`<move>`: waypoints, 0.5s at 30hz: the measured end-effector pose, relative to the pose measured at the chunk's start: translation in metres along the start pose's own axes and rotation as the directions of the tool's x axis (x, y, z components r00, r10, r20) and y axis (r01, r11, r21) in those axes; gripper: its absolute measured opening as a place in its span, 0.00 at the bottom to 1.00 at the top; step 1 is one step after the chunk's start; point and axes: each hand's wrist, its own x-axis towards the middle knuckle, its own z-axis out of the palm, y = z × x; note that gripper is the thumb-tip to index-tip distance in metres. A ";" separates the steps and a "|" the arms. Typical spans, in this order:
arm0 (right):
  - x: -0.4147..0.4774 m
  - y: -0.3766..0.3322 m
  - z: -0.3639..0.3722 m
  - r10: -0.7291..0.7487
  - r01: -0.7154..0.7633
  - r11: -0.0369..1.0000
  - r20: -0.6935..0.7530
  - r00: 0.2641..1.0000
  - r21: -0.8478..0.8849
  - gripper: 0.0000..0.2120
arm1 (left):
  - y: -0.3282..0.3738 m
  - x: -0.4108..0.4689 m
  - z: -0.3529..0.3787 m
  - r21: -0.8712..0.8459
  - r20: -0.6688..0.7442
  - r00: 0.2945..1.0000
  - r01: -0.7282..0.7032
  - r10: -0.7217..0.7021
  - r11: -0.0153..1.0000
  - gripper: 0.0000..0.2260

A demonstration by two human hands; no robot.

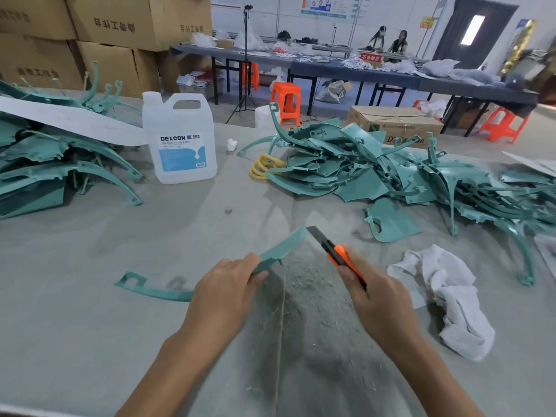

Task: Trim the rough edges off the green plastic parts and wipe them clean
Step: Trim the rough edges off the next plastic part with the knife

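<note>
My left hand grips the middle of a long curved green plastic part; its looped end reaches left over the table and its pointed end rises toward the knife. My right hand holds an orange utility knife with the dark blade extended, the blade tip right beside the part's pointed end. A white cloth lies crumpled to the right of my right hand. Green shavings are scattered on the grey table cover between my hands.
A large heap of green parts fills the right side, another heap the far left under a white sheet. A white DEXCON jug stands between them, with yellow rings by the right heap. Cardboard boxes stack behind.
</note>
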 end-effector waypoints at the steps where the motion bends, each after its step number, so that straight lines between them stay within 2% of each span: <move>1: -0.007 -0.004 0.003 -0.042 0.042 0.998 0.006 0.999 0.045 0.22 | 0.000 0.001 0.000 -0.009 0.008 1.000 0.016 -0.016 1.000 0.13; 4: -0.025 -0.022 0.012 -0.142 0.135 0.984 0.055 0.988 0.116 0.22 | -0.001 0.003 0.001 -0.019 0.020 0.999 0.037 -0.036 0.999 0.12; 10: -0.009 -0.031 0.018 -0.152 0.149 0.988 0.055 0.987 0.047 0.20 | -0.004 0.009 -0.003 -0.077 0.043 0.996 0.084 -0.081 0.993 0.13; 15: -0.005 -0.032 0.023 -0.153 0.144 0.980 0.057 0.987 0.137 0.20 | -0.008 0.013 -0.006 -0.121 0.056 0.996 0.081 -0.075 0.989 0.13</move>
